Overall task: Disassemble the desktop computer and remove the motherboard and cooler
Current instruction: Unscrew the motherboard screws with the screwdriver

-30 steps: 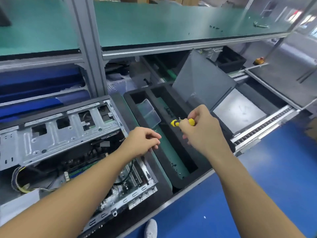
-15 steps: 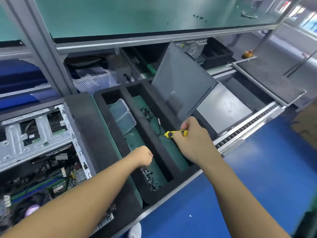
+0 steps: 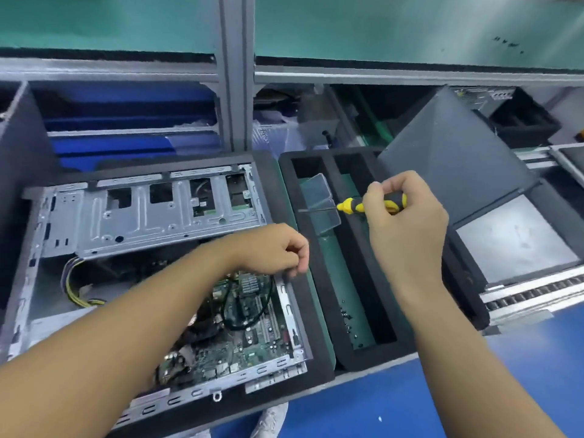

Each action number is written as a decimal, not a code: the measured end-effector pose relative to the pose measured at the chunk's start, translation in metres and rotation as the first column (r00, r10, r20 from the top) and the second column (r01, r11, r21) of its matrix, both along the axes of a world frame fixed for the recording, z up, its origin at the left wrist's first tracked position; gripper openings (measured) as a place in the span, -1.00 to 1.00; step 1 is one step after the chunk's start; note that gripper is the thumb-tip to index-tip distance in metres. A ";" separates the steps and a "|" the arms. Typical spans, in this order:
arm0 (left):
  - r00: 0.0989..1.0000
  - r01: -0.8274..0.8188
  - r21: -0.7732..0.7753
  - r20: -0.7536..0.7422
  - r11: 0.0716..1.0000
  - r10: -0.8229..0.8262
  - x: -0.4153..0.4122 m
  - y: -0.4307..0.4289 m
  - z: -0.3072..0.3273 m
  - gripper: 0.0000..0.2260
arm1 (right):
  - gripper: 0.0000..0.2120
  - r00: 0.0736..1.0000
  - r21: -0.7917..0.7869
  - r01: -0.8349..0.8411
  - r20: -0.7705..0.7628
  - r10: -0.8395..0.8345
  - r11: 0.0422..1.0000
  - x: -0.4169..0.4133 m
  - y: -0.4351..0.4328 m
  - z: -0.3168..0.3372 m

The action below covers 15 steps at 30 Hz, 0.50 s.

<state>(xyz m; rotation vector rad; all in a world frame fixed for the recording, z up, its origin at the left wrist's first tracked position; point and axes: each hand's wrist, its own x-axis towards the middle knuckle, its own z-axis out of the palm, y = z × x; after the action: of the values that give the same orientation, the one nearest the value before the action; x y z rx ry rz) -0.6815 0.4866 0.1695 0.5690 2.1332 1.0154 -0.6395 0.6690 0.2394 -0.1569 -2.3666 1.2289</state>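
Lying open on its side, the desktop computer (image 3: pixel 151 279) shows its motherboard (image 3: pixel 249 339) seated in the chassis with cables across it, not yet lifted out. The cooler cannot be made out, as the left forearm (image 3: pixel 126 327) covers that part of the board. Loose screws (image 3: pixel 347 317) in the black foam tray (image 3: pixel 363 358) just beside the case suggest unscrewing is under way, with board and cooler left to remove. The left hand (image 3: pixel 271 251) hovers at the case's right rim, fingers curled close together; whether they pinch a screw cannot be told. The right hand (image 3: pixel 407 235) is wrapped round the yellow-and-black screwdriver (image 3: pixel 350 206), its tip pointing left over a clear plastic box (image 3: pixel 319 203) in the tray.
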 end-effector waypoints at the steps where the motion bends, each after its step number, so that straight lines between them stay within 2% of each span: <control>1: 0.998 0.038 -0.018 0.060 0.999 -0.037 0.001 -0.018 -0.001 -0.72 | -0.76 1.000 -0.013 -0.002 -0.022 0.002 1.000 0.000 -0.012 -0.001; 4: 0.972 0.171 -0.136 0.186 0.976 -0.144 0.005 -0.058 -0.012 -0.73 | -0.65 0.997 -0.024 -0.053 -0.064 0.052 0.998 -0.004 -0.044 -0.006; 7: 0.927 0.299 -0.225 0.297 0.927 -0.227 0.015 -0.077 -0.032 -0.75 | -0.61 0.980 0.090 -0.183 -0.062 0.189 0.979 -0.004 -0.071 -0.015; 11: 0.942 0.336 -0.338 0.134 0.879 -0.308 0.022 -0.082 -0.060 -0.81 | -0.63 0.951 0.309 -0.302 0.041 0.305 0.902 0.001 -0.089 -0.030; 15: 0.964 0.220 -0.368 -0.060 0.903 -0.259 0.019 -0.085 -0.069 -0.83 | -0.68 0.907 0.424 -0.401 0.307 0.288 0.812 0.008 -0.095 -0.049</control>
<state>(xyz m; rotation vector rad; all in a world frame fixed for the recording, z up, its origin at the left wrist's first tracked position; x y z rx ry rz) -0.6629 0.4013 0.1000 0.6951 2.2048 0.4512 -0.6315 0.5742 0.1909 0.3323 -2.9215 0.7482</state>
